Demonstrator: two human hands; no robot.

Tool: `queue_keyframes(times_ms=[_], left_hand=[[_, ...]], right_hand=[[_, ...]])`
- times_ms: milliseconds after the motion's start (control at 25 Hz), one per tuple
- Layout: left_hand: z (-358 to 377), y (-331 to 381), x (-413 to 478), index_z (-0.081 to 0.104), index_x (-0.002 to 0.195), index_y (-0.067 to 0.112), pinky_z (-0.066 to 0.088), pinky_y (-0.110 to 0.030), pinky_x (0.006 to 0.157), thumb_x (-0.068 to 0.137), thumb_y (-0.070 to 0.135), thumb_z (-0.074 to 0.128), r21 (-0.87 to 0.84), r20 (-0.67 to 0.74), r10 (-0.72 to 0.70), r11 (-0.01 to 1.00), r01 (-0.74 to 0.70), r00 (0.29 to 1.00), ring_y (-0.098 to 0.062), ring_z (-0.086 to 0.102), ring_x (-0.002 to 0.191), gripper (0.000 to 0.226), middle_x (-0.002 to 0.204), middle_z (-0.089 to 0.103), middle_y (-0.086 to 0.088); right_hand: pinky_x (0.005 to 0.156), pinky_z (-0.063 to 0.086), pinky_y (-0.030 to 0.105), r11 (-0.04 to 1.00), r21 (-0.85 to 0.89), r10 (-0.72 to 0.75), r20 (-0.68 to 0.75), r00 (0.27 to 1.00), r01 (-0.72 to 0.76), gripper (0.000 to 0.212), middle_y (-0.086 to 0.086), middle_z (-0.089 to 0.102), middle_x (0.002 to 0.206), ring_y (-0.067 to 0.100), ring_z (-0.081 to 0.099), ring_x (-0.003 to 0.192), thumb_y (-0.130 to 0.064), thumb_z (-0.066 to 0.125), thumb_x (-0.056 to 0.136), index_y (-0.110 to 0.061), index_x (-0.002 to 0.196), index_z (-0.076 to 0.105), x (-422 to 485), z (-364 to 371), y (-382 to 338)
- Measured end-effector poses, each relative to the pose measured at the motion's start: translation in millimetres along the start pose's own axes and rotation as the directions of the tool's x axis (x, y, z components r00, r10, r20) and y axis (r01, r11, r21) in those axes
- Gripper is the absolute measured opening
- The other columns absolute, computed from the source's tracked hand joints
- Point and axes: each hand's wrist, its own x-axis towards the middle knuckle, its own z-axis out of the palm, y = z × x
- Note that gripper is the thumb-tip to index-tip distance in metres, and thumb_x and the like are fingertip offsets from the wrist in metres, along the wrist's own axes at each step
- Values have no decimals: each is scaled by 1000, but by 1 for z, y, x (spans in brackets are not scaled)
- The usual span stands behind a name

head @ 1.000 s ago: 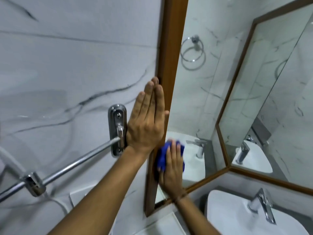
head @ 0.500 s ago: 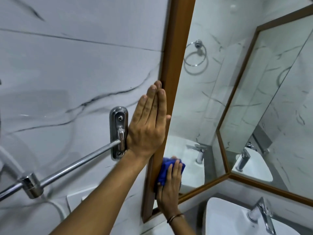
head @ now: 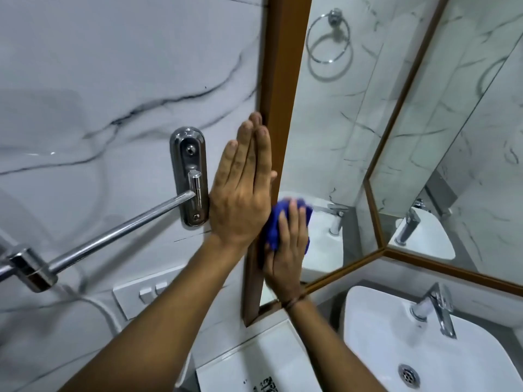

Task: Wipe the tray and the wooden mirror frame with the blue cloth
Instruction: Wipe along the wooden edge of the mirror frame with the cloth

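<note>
The wooden mirror frame (head: 283, 80) runs up the middle of the view, brown, with the mirror glass to its right. My left hand (head: 242, 190) lies flat on the marble wall, fingers together, its edge against the frame's left side. My right hand (head: 287, 244) presses the bunched blue cloth (head: 276, 222) against the frame's lower inner edge and the glass. The cloth shows above and beside my fingers. No tray can be made out for certain.
A chrome towel bar (head: 121, 224) with its wall bracket (head: 188, 176) sticks out just left of my left hand. A white sink (head: 396, 349) with a chrome tap (head: 435, 309) sits at lower right. A white flush plate (head: 144, 292) and white cistern top (head: 254, 363) lie below.
My right hand has slid the blue cloth down the frame's inner edge and back up to about where it was. My left hand has stayed flat on the wall.
</note>
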Motion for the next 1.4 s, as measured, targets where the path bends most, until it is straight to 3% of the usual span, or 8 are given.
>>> queue_keyframes(times_ms=[160, 280, 480, 640, 840, 1000, 1160, 1400], left_hand=[[20, 0, -66, 1, 173, -1, 3, -40, 142, 122, 27, 31, -49, 85, 46, 998, -42, 995, -25, 1, 173, 65, 184, -6, -15], [33, -3, -97, 0, 173, -2, 3, -40, 142, 122, 33, 25, -68, 97, 78, 995, -71, 992, -27, 1, 173, 66, 185, -7, -15], [39, -3, -104, -3, 172, -1, 1, -39, 142, 121, 37, 16, -45, 62, 59, 997, -57, 996, -25, -4, 173, 67, 184, -12, -15], [40, -4, -108, -4, 172, -1, 1, -39, 141, 121, 37, 18, -65, 36, 57, 996, -55, 998, -24, -8, 172, 68, 183, -15, -14], [48, -5, -110, -3, 172, -2, 2, -40, 142, 120, 38, 18, -24, -11, 77, 997, -77, 997, -26, -5, 172, 69, 183, -14, -16], [48, -5, -112, -5, 172, -3, 0, -41, 142, 120, 43, 18, -4, 17, 83, 997, -83, 996, -28, -7, 172, 73, 183, -14, -18], [54, -6, -118, -5, 171, -4, 0, -42, 142, 120, 46, 18, 36, 17, 93, 995, -94, 996, -31, -5, 172, 76, 183, -11, -21], [57, -3, -118, 0, 172, -5, 3, -43, 142, 119, 44, 18, 51, -28, 93, 994, -92, 995, -31, -1, 172, 74, 183, -7, -21]], right_hand=[[132, 28, 66, 955, -98, 298, 277, 914, -282, 89, -11, -8, 188, 13, -7, 175, -20, 46, 104, -36, 177, -3, -165, 12, 13], [135, 32, 63, 684, 14, 679, 354, 643, -729, 85, -24, 6, 185, 6, 10, 173, -29, 45, 106, -54, 172, -3, -195, 26, 7], [142, 19, 50, 498, 219, 861, -7, 509, -839, 75, -6, 11, 188, 25, 18, 174, -18, 37, 113, -39, 177, 4, -159, 49, 1], [135, 35, 53, 159, 441, 981, -170, 92, -883, 55, 10, 36, 180, 37, 44, 162, -24, 33, 123, -25, 176, 21, -122, 48, 49], [141, 22, 52, 202, 470, 975, -14, 222, -859, 63, 0, 16, 187, 25, 23, 172, -39, 33, 118, -30, 177, 10, -146, 62, 3], [133, 38, 54, 136, 547, 986, -157, 59, -826, 55, 11, 41, 176, 35, 48, 158, -28, 33, 122, -23, 176, 22, -110, 46, 49], [139, 30, 51, 250, 502, 965, -62, 254, -828, 63, 1, 23, 185, 27, 33, 168, -38, 33, 118, -29, 177, 12, -134, 61, -4], [131, 42, 56, 124, 540, 988, -142, 55, -833, 55, 9, 40, 176, 32, 51, 156, -32, 31, 123, -26, 176, 19, -107, 54, 34]])
